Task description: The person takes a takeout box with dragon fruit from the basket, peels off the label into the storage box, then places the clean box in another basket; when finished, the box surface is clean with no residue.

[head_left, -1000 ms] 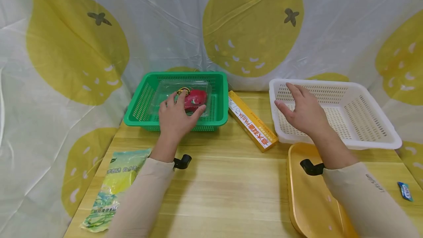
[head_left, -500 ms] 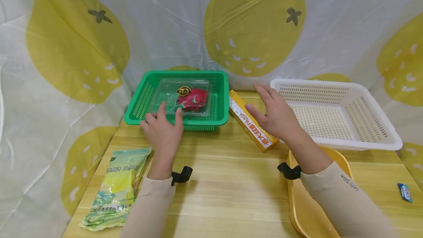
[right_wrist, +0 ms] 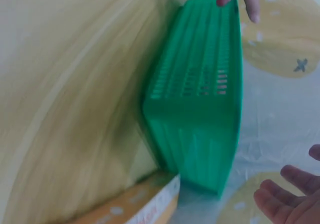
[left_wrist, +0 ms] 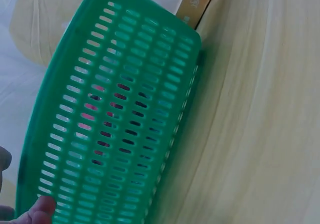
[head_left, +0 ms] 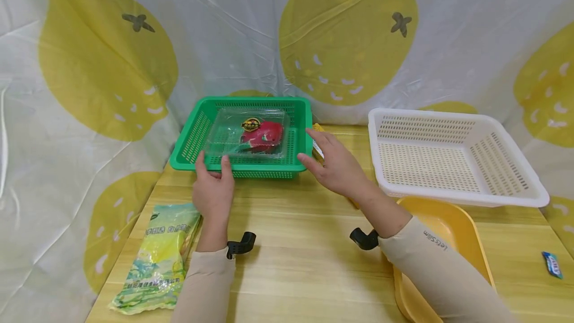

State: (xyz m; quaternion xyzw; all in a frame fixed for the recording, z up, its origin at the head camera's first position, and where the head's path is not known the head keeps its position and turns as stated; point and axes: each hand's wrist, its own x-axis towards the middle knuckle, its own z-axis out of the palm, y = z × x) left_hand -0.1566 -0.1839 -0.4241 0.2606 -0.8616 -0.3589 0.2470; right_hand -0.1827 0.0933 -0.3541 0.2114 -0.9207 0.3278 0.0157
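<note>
A green plastic basket [head_left: 244, 167] stands on the table at the back. In it lies a clear lidded plastic box [head_left: 219, 131] with a round black-and-gold sticker and something red and green [head_left: 269, 133] inside. My left hand [head_left: 213, 193] is at the basket's front rim, its fingertips reaching over the edge. In the left wrist view its thumb [left_wrist: 44, 206] lies against the slotted wall, while another finger stays apart from the rim. My right hand [head_left: 336, 166] hovers beside the basket's right end with spread fingers, apart from the wall in the right wrist view.
A yellow pasta box [head_left: 317, 149] lies right of the basket, partly under my right hand. Further right are a white basket [head_left: 457, 198] and an orange tray [head_left: 471, 243] under my right forearm. A green-yellow packet [head_left: 154, 263] lies left; a small blue packet [head_left: 552, 264] lies far right.
My right hand has moved left from over the white basket to the green basket's right end. My left hand has drawn back from above the clear box to the green basket's front rim.
</note>
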